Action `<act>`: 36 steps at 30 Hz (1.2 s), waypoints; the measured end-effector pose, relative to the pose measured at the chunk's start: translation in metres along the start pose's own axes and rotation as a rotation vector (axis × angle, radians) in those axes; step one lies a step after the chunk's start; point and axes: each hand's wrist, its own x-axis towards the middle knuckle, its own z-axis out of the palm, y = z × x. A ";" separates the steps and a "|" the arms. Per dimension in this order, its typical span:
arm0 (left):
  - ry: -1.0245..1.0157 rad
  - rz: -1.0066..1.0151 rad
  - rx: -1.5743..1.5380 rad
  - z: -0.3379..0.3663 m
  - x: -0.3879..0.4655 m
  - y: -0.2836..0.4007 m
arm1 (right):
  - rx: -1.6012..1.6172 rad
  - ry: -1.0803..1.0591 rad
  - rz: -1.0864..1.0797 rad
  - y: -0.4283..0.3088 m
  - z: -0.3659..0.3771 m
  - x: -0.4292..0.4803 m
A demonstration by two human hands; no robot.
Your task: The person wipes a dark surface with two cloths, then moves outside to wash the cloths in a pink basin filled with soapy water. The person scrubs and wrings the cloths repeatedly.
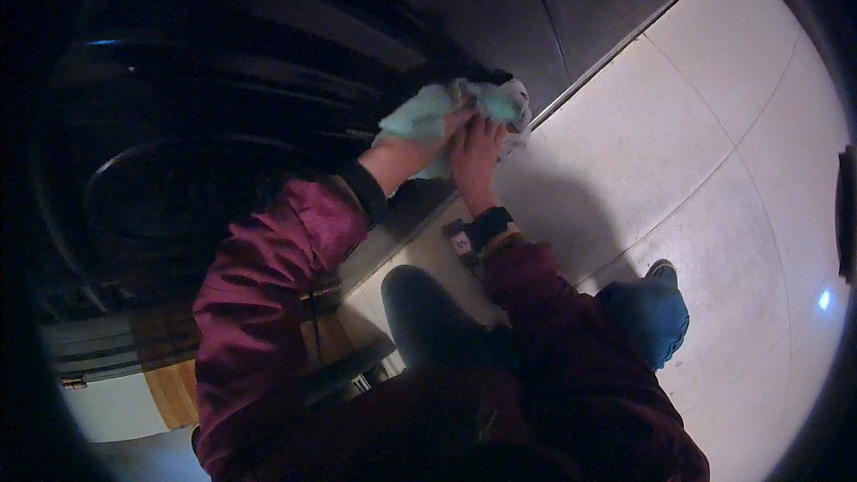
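Observation:
Both my hands are together near the middle of the view, at the lower edge of a dark, glossy ribbed surface. My left hand is on a pale green cloth, with its fingers partly hidden in the folds. Close beside it, my right hand has its fingers bent against the cloth and a whitish, dark-marked bundle at the cloth's right end. Blur hides the exact grip of the fingertips. Each wrist has a black band, and maroon sleeves cover both arms.
Pale floor tiles lie to the right, bordered by a thin metal edge under a dark panel. My bent knees and a shoe are below. A small dark object with a light label is by my right wrist. Wood shows lower left.

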 end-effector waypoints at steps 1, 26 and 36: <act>0.061 0.154 0.187 -0.002 -0.001 -0.002 | 0.051 0.209 -0.090 -0.002 0.001 0.001; -0.005 -0.195 -0.366 -0.007 -0.040 0.004 | -0.108 0.208 -0.197 0.000 0.032 -0.030; 0.177 0.215 -0.114 -0.010 -0.003 0.001 | 0.052 0.328 -0.094 -0.004 0.003 0.001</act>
